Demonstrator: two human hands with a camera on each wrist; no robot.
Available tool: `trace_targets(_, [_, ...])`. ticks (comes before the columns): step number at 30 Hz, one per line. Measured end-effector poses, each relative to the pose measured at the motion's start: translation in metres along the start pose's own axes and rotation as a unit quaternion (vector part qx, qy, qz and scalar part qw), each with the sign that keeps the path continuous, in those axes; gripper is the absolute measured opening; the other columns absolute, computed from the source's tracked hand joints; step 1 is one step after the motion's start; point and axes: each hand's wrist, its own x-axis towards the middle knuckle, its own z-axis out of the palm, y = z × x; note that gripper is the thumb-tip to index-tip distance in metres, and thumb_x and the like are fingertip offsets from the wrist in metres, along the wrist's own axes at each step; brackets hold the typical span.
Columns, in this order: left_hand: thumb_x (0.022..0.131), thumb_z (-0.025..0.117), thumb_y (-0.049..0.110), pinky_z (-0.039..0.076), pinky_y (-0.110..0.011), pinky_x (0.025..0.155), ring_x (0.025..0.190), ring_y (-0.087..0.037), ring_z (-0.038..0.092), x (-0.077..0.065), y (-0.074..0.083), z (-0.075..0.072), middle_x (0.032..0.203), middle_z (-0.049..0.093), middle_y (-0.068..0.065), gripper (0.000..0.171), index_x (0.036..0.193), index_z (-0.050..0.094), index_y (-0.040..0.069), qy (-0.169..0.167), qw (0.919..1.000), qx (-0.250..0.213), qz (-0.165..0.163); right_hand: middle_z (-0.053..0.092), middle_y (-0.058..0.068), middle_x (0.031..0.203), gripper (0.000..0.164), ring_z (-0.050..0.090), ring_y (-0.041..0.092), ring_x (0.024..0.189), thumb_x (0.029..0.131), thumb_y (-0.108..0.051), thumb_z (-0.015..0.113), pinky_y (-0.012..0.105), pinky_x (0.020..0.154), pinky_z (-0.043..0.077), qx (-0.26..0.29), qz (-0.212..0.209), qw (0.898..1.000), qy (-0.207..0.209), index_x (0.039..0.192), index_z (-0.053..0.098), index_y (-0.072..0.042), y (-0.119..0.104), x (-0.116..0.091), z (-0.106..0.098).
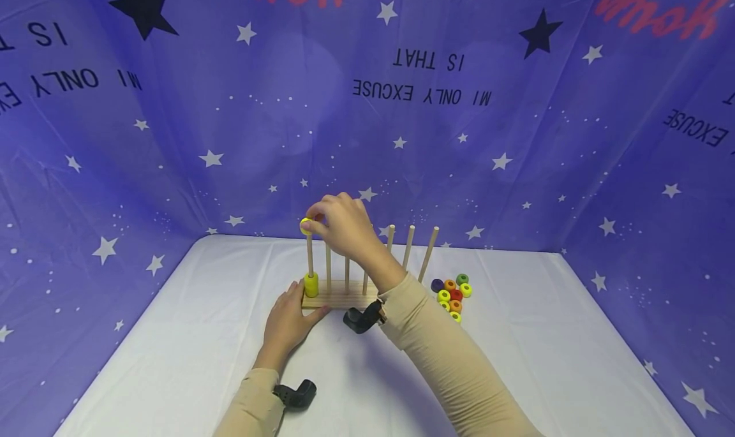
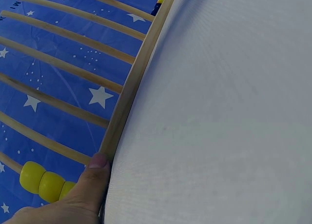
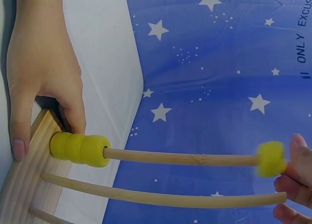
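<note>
Yellow round bead (image 1: 306, 226): at the tip of the slim wooden peg (image 1: 310, 255) standing nearest 9 o'clock on the pale wooden base (image 1: 337, 302)
Right hand (image 1: 344, 226): thumb and finger closed in a pinch on that bead
Left hand (image 1: 287, 322): gripping the base's 9 o'clock end, thumb on the near edge
Stacked yellow beads (image 1: 311, 285): three, around the same peg's foot
Loose multicoloured round beads (image 1: 456, 295): on white cloth (image 1: 517, 360), 3 o'clock from the base

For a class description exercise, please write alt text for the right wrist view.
The right hand holds a yellow bead at the end of a wooden peg. The left hand grips the wooden base, near stacked yellow beads on that peg.
</note>
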Motion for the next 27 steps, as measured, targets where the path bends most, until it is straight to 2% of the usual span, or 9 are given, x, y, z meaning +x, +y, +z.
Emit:
trace_targets(9, [0.084, 0.07, 0.06, 0.03, -0.062, 0.118, 0.143, -0.046, 0.036, 0.0, 0.0, 0.0, 0.154, 0.041, -0.023, 0.093, 0.153, 0.035, 0.009, -0.003, 1.0, 0.0, 0.002, 0.07, -0.009, 0.101, 0.032, 0.057, 0.015, 0.098, 0.095, -0.046, 0.062, 0.034, 0.085, 0.045, -0.003, -0.007, 1.0, 0.014, 0.113, 0.074, -0.023, 0.003, -0.002, 0.001])
trace_targets(14, [0.084, 0.069, 0.06, 0.028, -0.061, 0.119, 0.145, -0.044, 0.035, 0.0, 0.0, 0.001, 0.155, 0.04, -0.022, 0.093, 0.154, 0.034, 0.009, -0.005, 1.0, 0.002, 0.0, 0.07, -0.008, 0.102, 0.032, 0.057, 0.017, 0.104, 0.096, -0.043, 0.063, 0.037, 0.09, 0.045, 0.011, -0.017, 0.999, 0.038, 0.116, 0.073, -0.021, 0.005, -0.008, -0.005])
trace_targets(20, [0.084, 0.071, 0.058, 0.029, -0.06, 0.119, 0.144, -0.045, 0.036, 0.0, -0.001, 0.002, 0.155, 0.039, -0.023, 0.094, 0.154, 0.034, 0.007, -0.002, 1.0, 0.006, -0.007, 0.071, -0.002, 0.105, 0.03, 0.056, 0.02, 0.111, 0.096, -0.038, 0.064, 0.042, 0.098, 0.044, 0.05, -0.028, 0.994, 0.098, 0.116, 0.072, -0.018, 0.015, -0.026, -0.024])
trace_targets(27, [0.084, 0.072, 0.056, 0.028, -0.061, 0.119, 0.143, -0.047, 0.036, 0.0, 0.001, 0.002, 0.155, 0.037, -0.025, 0.094, 0.153, 0.034, 0.005, -0.002, 0.9999, -0.001, -0.015, 0.07, -0.001, 0.106, 0.028, 0.055, 0.02, 0.11, 0.095, -0.031, 0.067, 0.042, 0.099, 0.042, 0.083, -0.03, 0.98, 0.179, 0.117, 0.072, -0.014, 0.044, -0.059, -0.053])
